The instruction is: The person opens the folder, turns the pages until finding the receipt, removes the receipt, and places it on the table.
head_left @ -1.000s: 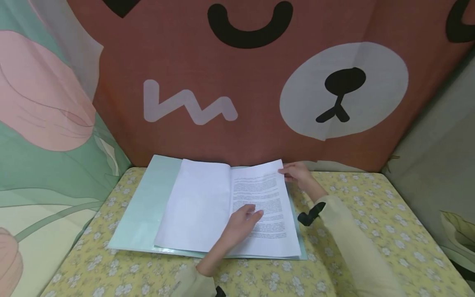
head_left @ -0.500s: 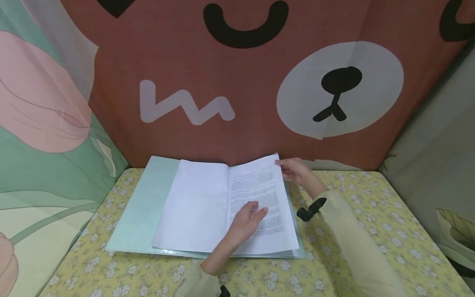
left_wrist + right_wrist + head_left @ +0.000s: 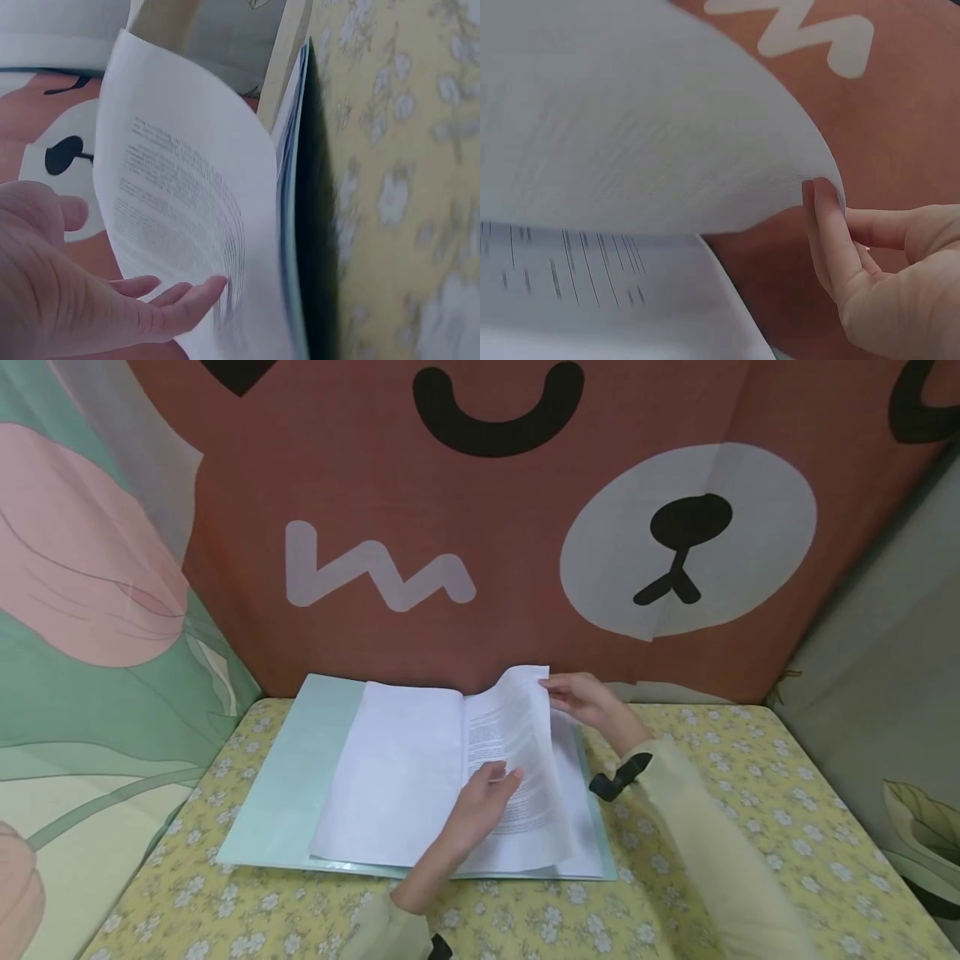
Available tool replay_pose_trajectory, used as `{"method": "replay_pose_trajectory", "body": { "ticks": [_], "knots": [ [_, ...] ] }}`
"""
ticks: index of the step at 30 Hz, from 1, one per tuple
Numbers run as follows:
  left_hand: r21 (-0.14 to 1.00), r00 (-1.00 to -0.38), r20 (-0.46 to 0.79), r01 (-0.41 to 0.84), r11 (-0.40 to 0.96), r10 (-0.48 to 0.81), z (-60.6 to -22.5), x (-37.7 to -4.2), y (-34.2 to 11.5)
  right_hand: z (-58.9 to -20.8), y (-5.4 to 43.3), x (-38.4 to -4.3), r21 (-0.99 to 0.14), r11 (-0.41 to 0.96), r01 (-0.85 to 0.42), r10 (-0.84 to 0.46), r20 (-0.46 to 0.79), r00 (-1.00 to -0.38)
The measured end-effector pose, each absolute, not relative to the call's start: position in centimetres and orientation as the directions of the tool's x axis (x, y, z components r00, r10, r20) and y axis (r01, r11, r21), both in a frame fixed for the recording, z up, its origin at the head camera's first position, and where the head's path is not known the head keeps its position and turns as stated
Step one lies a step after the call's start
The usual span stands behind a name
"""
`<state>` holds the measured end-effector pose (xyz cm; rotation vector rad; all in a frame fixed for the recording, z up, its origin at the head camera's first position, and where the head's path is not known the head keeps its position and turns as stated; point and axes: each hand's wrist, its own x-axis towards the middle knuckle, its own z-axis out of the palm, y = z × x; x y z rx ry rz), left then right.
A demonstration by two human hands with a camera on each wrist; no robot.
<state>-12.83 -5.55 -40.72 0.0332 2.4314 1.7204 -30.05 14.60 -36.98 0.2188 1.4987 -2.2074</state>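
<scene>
A light-green folder (image 3: 281,777) lies spread on the table, bearing a stack of paper opened like a book. Its left page (image 3: 390,777) is blank. My right hand (image 3: 588,700) pinches the upper right corner of a printed sheet (image 3: 667,142), thumb on one side and fingers on the other in the right wrist view. This sheet curves up and leftward, baring another printed page (image 3: 555,277) beneath. My left hand (image 3: 480,802) hovers over the lower middle of the printed sheet, fingers loosely bent and holding nothing; in the left wrist view its fingertips (image 3: 214,289) overlap the curled sheet.
A yellow flowered cloth (image 3: 750,810) covers the table. Right behind the folder rises a reddish-brown fabric backdrop (image 3: 375,643) with cartoon shapes. Printed fabric hangs (image 3: 97,710) also stand along the left side. Black straps (image 3: 621,777) sit at the sleeve cuffs.
My right hand has drawn the sheet's corner up and to the left, so the sheet now bends and shows the page below. My left hand shifted slightly over the page.
</scene>
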Motion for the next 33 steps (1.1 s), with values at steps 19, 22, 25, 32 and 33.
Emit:
{"method": "replay_pose_trajectory", "body": {
  "ticks": [19, 22, 25, 32, 33],
  "knots": [
    [0.95, -0.996, -0.066, -0.044, 0.308, 0.059, -33.6, -12.8, -11.5, -33.8, 7.2, -28.8, -0.761, -0.474, 0.443, -0.269, -0.354, -0.896],
    [0.927, -0.999, -0.04, -0.024, 0.373, 0.034, -33.5, -12.7, -12.0, -33.5, 6.1, -28.7, -0.76, -0.477, 0.441, -0.273, -0.349, -0.896],
    [0.902, -1.0, 0.008, 0.008, 0.432, 0.003, -33.7, -12.6, -12.6, -33.2, 5.1, -28.6, -0.761, -0.476, 0.44, -0.275, -0.346, -0.897],
    [0.826, -0.989, 0.14, 0.096, 0.556, -0.036, -34.2, -12.6, -14.5, -33.2, 3.8, -28.4, -0.812, -0.401, 0.425, -0.28, -0.333, -0.9],
    [0.812, -0.988, 0.15, 0.105, 0.574, -0.032, -34.2, -12.5, -14.9, -33.2, 3.8, -28.4, -0.83, -0.373, 0.415, -0.288, -0.321, -0.902]
  ]
}}
